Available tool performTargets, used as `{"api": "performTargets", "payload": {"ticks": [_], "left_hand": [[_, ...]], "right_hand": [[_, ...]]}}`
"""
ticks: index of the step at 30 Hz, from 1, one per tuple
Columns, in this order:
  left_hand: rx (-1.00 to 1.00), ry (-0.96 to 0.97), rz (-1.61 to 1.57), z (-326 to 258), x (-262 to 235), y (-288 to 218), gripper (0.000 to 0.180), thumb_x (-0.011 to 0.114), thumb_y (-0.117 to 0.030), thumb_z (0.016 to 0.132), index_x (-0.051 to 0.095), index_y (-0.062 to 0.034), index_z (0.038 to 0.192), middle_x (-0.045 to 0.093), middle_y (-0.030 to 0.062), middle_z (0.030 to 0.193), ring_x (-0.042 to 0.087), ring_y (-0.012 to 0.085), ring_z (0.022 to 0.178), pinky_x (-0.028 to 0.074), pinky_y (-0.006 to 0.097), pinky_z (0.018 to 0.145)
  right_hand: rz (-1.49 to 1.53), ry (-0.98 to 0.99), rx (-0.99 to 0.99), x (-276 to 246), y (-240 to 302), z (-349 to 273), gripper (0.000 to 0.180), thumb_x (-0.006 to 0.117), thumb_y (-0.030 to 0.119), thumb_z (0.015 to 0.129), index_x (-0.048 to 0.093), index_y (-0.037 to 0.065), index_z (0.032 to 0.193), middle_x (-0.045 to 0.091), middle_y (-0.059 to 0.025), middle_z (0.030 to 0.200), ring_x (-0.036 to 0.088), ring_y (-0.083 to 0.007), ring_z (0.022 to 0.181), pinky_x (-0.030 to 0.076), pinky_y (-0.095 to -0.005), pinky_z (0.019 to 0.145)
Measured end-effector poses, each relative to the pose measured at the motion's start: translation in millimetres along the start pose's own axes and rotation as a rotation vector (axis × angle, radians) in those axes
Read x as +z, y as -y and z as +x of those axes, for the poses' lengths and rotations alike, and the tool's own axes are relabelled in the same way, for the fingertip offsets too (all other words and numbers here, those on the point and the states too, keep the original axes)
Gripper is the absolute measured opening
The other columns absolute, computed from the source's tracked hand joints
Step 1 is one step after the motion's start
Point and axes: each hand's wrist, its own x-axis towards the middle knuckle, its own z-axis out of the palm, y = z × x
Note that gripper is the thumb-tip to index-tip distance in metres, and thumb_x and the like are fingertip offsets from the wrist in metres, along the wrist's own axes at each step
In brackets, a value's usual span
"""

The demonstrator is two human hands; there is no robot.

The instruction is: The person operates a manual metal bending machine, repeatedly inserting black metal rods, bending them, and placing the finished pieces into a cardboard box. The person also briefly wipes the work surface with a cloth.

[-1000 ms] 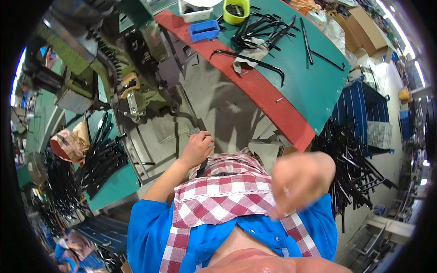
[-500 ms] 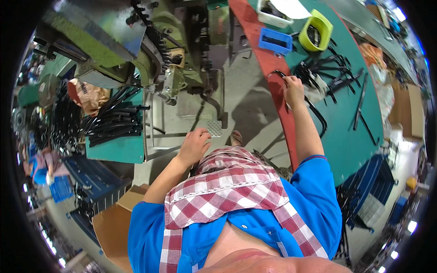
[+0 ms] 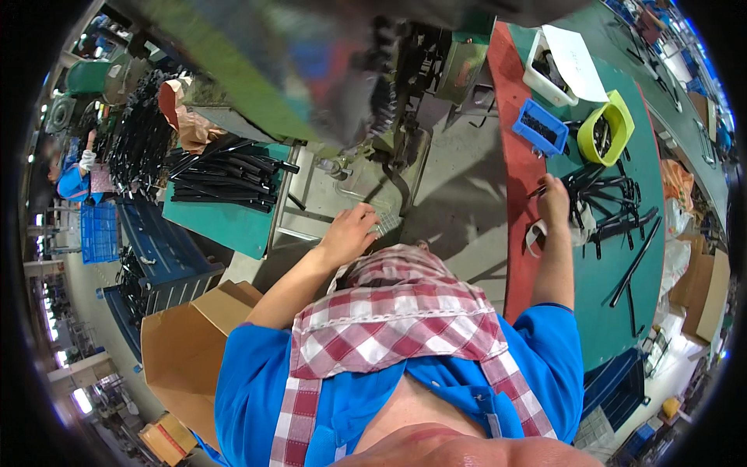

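Pinching a black rod (image 3: 537, 191), the right hand (image 3: 553, 202) has a blue box (image 3: 534, 138) just beyond it; the left hand (image 3: 348, 235) hangs empty, fingers loosely spread.

We found clear passage over the floor (image 3: 459, 156) between left hand (image 3: 348, 233) and right hand (image 3: 555, 204). Ahead, the machine (image 3: 303, 86) obstructed the left; the blue tray (image 3: 547, 146) and yellow bin (image 3: 620, 121), the right.

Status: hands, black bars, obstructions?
Left hand apparently empty, near apron. Right hand at black bars, grip unclear. Pale cloth lies among bars.
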Motion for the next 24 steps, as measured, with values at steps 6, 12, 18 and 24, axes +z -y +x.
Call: {"api": "performTargets", "payload": {"ticks": [6,12,18,24], "left_hand": [[0.22,-0.024,-0.018,-4,-35,111,0.024,0.066,-0.022,0.081,0.059,-0.009,0.1,0.054,0.0125,0.105,0.058,0.0329,0.093,0.046,0.044,0.083],[0.267,0.064,-0.399,-16,-115,204,0.021,0.065,-0.019,0.085,0.059,-0.0056,0.099,0.058,0.0118,0.092,0.061,0.0291,0.084,0.05,0.038,0.077],[-0.011,0.372,-1.404,-36,-152,271,0.017,0.057,-0.018,0.095,0.059,-0.0011,0.097,0.063,0.0059,0.085,0.06,0.014,0.077,0.05,0.03,0.07],[-0.26,-0.001,-1.372,-44,-160,334,0.016,0.061,-0.009,0.091,0.048,-0.0042,0.084,0.059,0.0028,0.071,0.056,0.0094,0.06,0.044,0.023,0.053]], "right_hand": [[0.031,0.125,0.17,-123,193,-28,0.03,0.069,0.018,0.074,0.062,0.003,0.099,0.06,-0.0129,0.08,0.058,-0.0251,0.076,0.048,-0.0358,0.07],[0.486,0.055,0.175,-115,390,-61,0.019,0.073,0.011,0.079,0.058,0.001,0.085,0.05,-0.0036,0.061,0.046,-0.0093,0.059,0.039,-0.0283,0.053],[0.622,0.208,-0.033,81,541,-50,0.022,0.072,0.018,0.084,0.06,-0.001,0.087,0.054,-0.0076,0.066,0.045,-0.0102,0.062,0.041,-0.029,0.056],[0.84,0.329,0.107,190,604,-26,0.02,0.063,0.019,0.09,0.059,0.001,0.082,0.05,0.0014,0.068,0.042,-0.007,0.067,0.038,-0.0276,0.059]]}}
